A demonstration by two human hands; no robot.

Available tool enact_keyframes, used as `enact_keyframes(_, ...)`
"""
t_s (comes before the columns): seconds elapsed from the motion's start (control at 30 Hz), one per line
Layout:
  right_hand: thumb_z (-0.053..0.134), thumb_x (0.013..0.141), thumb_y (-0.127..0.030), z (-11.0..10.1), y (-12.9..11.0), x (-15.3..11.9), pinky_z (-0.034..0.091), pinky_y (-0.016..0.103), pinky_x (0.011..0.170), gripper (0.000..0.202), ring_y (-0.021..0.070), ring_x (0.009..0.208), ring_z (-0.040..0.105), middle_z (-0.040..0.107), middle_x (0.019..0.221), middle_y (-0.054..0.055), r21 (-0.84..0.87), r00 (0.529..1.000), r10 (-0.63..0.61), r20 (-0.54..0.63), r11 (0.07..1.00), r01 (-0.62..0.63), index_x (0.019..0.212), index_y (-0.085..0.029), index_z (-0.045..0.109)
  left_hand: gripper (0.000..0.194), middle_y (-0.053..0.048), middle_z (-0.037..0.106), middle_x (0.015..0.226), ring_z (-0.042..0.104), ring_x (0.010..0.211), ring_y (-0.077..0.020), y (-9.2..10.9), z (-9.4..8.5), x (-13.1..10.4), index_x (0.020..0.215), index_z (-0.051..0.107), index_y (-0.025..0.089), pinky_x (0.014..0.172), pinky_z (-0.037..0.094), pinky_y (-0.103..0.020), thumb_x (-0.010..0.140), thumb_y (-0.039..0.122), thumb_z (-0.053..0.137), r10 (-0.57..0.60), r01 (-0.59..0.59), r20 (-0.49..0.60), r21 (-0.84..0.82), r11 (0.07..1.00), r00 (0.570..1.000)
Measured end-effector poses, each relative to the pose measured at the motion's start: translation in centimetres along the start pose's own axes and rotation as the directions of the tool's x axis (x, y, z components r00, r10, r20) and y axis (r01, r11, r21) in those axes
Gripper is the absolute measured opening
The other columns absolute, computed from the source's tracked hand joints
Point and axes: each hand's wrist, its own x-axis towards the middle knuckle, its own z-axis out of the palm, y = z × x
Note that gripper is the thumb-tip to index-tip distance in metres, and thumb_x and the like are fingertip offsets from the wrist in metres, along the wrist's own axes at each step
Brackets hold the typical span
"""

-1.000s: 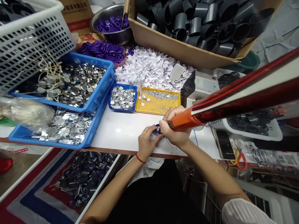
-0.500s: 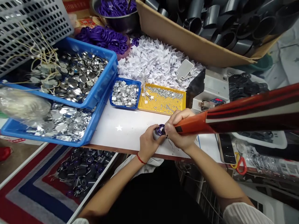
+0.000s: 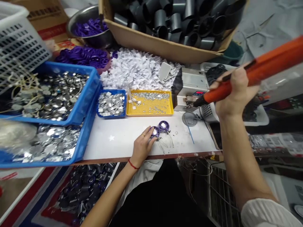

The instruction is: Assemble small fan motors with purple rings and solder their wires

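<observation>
My right hand [image 3: 234, 93] is wrapped round an orange electric screwdriver [image 3: 276, 63], held to the right above the table. Its black tip is at the front of a small metal screw feeder [image 3: 193, 80] with a red display. With the fingers of my left hand [image 3: 140, 146] I grip a round purple-rimmed part [image 3: 154, 131] with a white square in its middle, resting on the white tabletop [image 3: 123, 132]. A second such part [image 3: 163, 126] lies right beside it. Thin pale wires trail from both parts towards the table edge.
Behind stand a yellow tray [image 3: 148, 109] of tiny screws and a small blue tray [image 3: 111, 117] of silver pieces. Large blue bins [image 3: 94, 85] of metal discs fill the left. A cardboard box [image 3: 151, 44] of dark cylinders stands at the back, beyond white petal-like pieces [image 3: 134, 67].
My right hand has moved the screwdriver away from the purple part, up and right to the screw feeder. My left hand stays at the part; two parts now show. The view has shifted.
</observation>
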Motion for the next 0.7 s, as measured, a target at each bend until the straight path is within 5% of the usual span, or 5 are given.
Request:
enact_keyframes(0.17,0.059,0.083,-0.054,-9.0,-0.6,-4.6,0.051,0.033,0.069,0.045,0.0208,0.091,0.065,0.065,0.100,0.006,-0.543,0.958,0.262,0.118,0.825,-0.159,0.120,-0.029,0.050,0.034,-0.010,0.058,0.136,0.057,0.124,-0.0281,0.2,-0.1,0.8,0.118,0.066,0.024,0.103,0.050,-0.046,0.086,0.035,0.065,-0.154,0.152,-0.017,-0.106,0.983,0.988)
enact_keyframes(0.27,0.068,0.077,-0.051,-12.4,0.2,-10.5,0.049,0.034,0.061,0.069,0.0210,0.069,0.064,0.068,0.086,0.002,-0.877,0.733,0.648,0.206,0.454,-0.155,0.136,-0.026,0.044,0.020,-0.009,0.059,0.135,0.059,0.121,-0.0293,0.3,0.0,1.5,0.097,0.070,0.023,0.103,0.050,-0.048,0.082,0.036,0.069,-0.255,0.254,0.023,-0.221,0.942,0.967)
enact_keyframes(0.33,0.078,0.066,-0.051,-12.9,1.2,-13.6,0.050,0.035,0.061,0.090,0.0216,0.069,0.063,0.068,0.086,0.001,-0.906,0.626,0.733,0.266,0.412,-0.097,0.143,-0.026,0.036,0.016,-0.009,0.064,0.128,0.062,0.118,-0.0280,0.4,0.2,1.8,0.090,0.070,0.022,0.102,0.050,-0.048,0.081,0.035,0.069,-0.278,0.283,0.059,-0.275,0.919,0.959)
enact_keyframes(0.57,0.055,0.091,-0.028,-9.1,5.8,-14.3,0.048,0.029,0.066,0.018,0.0157,0.066,0.059,0.063,0.074,0.002,-0.770,0.912,0.281,0.299,0.636,0.056,0.104,-0.020,0.065,0.017,-0.009,0.066,0.123,0.063,0.115,-0.0250,0.8,0.3,1.0,0.095,0.071,0.022,0.101,0.052,-0.044,0.082,0.032,0.068,-0.202,0.192,-0.033,-0.191,0.963,0.979)
enact_keyframes(0.7,0.047,0.093,-0.018,-9.5,5.8,-12.5,0.046,0.031,0.069,0.026,0.0185,0.072,0.058,0.061,0.076,0.004,-0.826,0.904,0.176,0.390,0.501,0.259,0.113,-0.018,0.064,0.014,-0.009,0.065,0.123,0.064,0.113,-0.0246,0.8,0.0,0.3,0.095,0.071,0.022,0.097,0.054,-0.043,0.083,0.030,0.067,-0.183,0.171,-0.075,-0.145,0.975,0.980)
